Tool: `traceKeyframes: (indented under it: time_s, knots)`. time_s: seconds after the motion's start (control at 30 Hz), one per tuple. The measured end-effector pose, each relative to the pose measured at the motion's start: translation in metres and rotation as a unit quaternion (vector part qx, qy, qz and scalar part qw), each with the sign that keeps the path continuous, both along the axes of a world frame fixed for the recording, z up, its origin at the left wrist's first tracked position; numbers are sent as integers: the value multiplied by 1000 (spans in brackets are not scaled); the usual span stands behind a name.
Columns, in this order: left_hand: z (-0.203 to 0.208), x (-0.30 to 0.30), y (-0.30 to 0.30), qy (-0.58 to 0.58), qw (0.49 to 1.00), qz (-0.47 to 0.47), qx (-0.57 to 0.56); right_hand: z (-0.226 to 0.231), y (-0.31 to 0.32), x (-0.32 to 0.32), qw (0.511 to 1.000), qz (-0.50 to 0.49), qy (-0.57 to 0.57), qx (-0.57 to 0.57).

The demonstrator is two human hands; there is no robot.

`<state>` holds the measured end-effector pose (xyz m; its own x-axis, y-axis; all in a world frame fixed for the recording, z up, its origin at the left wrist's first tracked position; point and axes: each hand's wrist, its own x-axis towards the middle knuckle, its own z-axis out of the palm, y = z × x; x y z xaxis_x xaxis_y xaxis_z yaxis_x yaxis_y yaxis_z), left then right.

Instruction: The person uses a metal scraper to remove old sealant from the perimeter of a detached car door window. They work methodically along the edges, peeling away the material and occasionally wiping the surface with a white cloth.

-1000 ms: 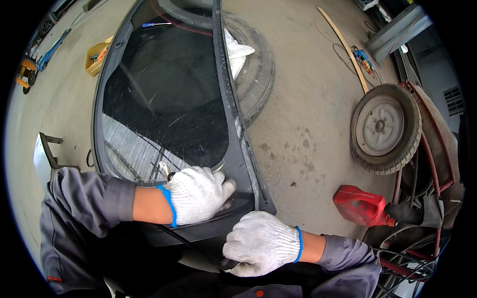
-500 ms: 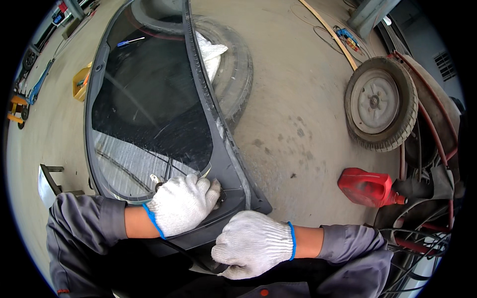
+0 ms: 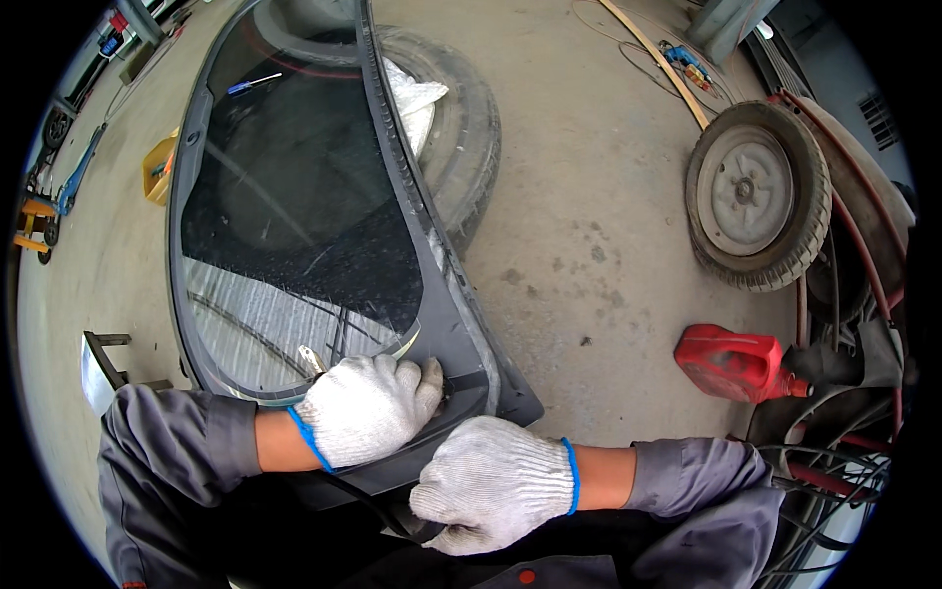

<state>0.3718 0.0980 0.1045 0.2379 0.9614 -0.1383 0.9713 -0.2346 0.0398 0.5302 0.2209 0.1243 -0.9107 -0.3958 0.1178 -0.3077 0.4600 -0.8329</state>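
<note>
A large vehicle window panel (image 3: 294, 177), dark glass in a black frame, stretches away in front of me. Over its near edge, my left hand (image 3: 368, 407), in a white knit glove with a blue cuff, is closed around a small tool (image 3: 311, 359). Only the tool's pale, narrow end sticks out past the glove, so its kind is hidden. Closer to my body, my gloved right hand (image 3: 494, 484) is closed on a black rubber strip (image 3: 378, 508), which curves from beneath the left hand along the panel's near edge.
The panel lies over a big tyre (image 3: 471, 147) with a white cloth (image 3: 417, 98). A blue screwdriver (image 3: 253, 84) rests on the glass. To the right are a red jug (image 3: 726, 363) and a wheel (image 3: 746, 191) against a red frame. At left sits a yellow bin (image 3: 157, 169).
My right hand has shifted slightly left, toward my body. The left hand has moved a little to the right along the panel's near edge, still closed around the tool.
</note>
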Motion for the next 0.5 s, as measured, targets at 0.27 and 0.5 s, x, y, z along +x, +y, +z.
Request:
traceKeyframes:
  time_s: [0.27,0.5]
  knots:
    - [2,0,-3,18,999,-5,40,3,3,-3,1000,12,3,4]
    - [0,8,-1,13,999,-38,17,-4,0,1,999,-30,24,-39]
